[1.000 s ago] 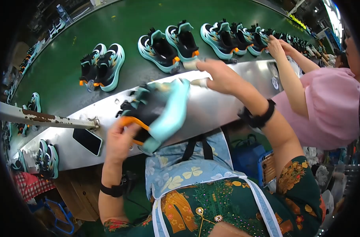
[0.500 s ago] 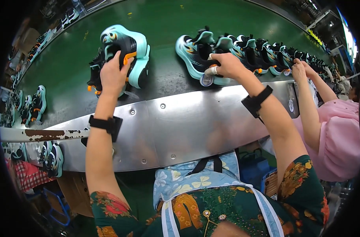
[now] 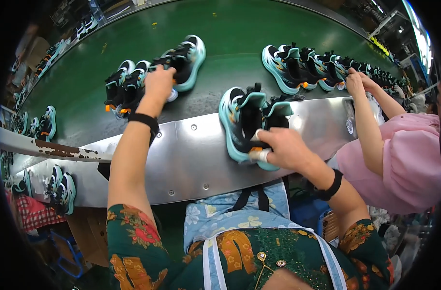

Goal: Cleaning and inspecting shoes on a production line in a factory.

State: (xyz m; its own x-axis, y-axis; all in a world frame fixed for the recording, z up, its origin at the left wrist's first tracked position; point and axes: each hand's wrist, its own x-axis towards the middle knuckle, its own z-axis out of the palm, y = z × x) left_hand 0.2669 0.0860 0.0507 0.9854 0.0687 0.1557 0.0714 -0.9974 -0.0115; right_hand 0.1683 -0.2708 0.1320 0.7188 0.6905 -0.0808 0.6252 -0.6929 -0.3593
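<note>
A teal and black sneaker pair (image 3: 252, 123) is lying at the green conveyor belt's (image 3: 239, 29) near edge, partly over the steel surface (image 3: 191, 154). The right hand (image 3: 283, 147) is closing around its heels. The left hand (image 3: 158, 83) is gripping another sneaker (image 3: 184, 60) farther out on the belt, beside a second pair (image 3: 123, 84).

Left hand (image 3: 158, 83) reaches out over the belt (image 3: 230, 29) and rests on a shoe (image 3: 184, 60); another pair (image 3: 123, 84) sits just left of it. Right hand (image 3: 283, 147) grips a near pair (image 3: 252, 123) lying half on the metal ledge (image 3: 191, 154), nearer the body than the left grip. Beyond and right of that grip a row of shoes (image 3: 302, 67) runs along the belt, with a co-worker's hand (image 3: 355, 82) at its far end.
</note>
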